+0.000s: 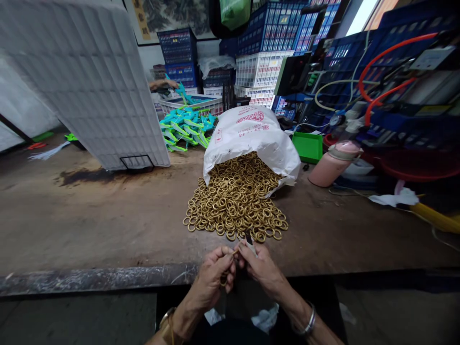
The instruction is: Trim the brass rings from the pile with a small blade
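At the table's front edge my two hands meet in front of a heap of gold-coloured rings [233,206]. Thumb and fingers of my left hand [212,273] pinch one ring [235,252], seen nearly edge-on. Another ring [223,279] shows among its lower, curled fingers. My right hand [264,270] is closed around a small knife-like tool [249,238] with a dark blade and pale handle, its tip toward the heap. The right fingertips lie against the pinched ring. The heap spills from the mouth of a white woven sack [251,132] lying on its side.
A tall pale padded panel [97,86] stands at left on the brown table [125,215]. Behind are green-and-blue plastic pieces [189,127] and another person's hand [163,85]. At right are a green tray [308,147], a pink bottle [334,163] and orange hoses [370,103].
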{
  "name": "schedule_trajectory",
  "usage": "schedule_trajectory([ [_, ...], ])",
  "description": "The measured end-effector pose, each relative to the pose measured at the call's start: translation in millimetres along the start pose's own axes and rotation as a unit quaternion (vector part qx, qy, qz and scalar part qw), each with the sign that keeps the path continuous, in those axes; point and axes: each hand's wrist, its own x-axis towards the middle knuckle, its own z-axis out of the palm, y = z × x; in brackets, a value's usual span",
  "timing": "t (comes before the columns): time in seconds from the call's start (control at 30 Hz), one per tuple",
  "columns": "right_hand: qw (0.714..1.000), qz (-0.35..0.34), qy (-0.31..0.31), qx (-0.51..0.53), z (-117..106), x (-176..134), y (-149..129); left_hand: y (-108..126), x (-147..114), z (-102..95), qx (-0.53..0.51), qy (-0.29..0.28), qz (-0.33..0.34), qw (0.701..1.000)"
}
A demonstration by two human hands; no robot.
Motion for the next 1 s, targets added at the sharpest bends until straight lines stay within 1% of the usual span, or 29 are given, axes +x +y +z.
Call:
schedule_trajectory([
  [0.07,0.998,-0.041,0.021,-0.051,0.6,0.0,-1.2,-0.7,-1.3,1.2,0.055,0.020,0.016,0.998],
  [0.17,0.993,-0.069,0.034,-0.091,1.5,0.1,-2.1,-0.9,-3.8,3.0,0.123,0.033,0.044,0.991],
  [0.3,0.997,-0.038,0.009,-0.066,-0.1,1.3,4.5,0.3,-7.4,5.2,0.147,0.034,0.047,0.987],
  [0.37,0.996,-0.025,0.021,-0.080,-2.6,1.3,9.5,0.7,-8.6,5.6,0.143,0.033,0.044,0.988],
  [0.4,0.993,-0.032,0.033,-0.106,-4.0,0.6,11.7,0.7,-8.9,5.6,0.142,0.035,0.043,0.988],
  [0.47,0.979,-0.070,0.046,-0.186,-6.7,-2.2,14.9,0.0,-8.6,5.2,0.141,0.040,0.044,0.988],
  [0.57,0.943,-0.127,0.017,-0.309,-8.1,-9.2,16.0,-2.5,-6.3,4.5,0.147,0.044,0.053,0.987],
  [0.63,0.920,-0.140,0.002,-0.366,-7.0,-13.4,15.0,-4.4,-4.5,4.2,0.155,0.047,0.059,0.985],
  [0.77,0.889,-0.141,-0.002,-0.436,-4.7,-15.4,14.1,-5.8,-5.3,4.7,0.169,0.063,0.062,0.982],
  [0.83,0.874,-0.134,0.004,-0.467,-7.4,-13.3,15.8,-4.3,-9.9,6.4,0.171,0.057,0.060,0.982],
  [0.9,0.861,-0.113,0.026,-0.495,-15.2,-10.5,18.5,-1.9,-16.4,8.9,0.171,0.026,0.057,0.983],
  [1.0,0.845,-0.082,0.094,-0.521,-36.2,-7.6,22.6,0.7,-23.3,11.9,0.138,-0.030,0.046,0.989],
])
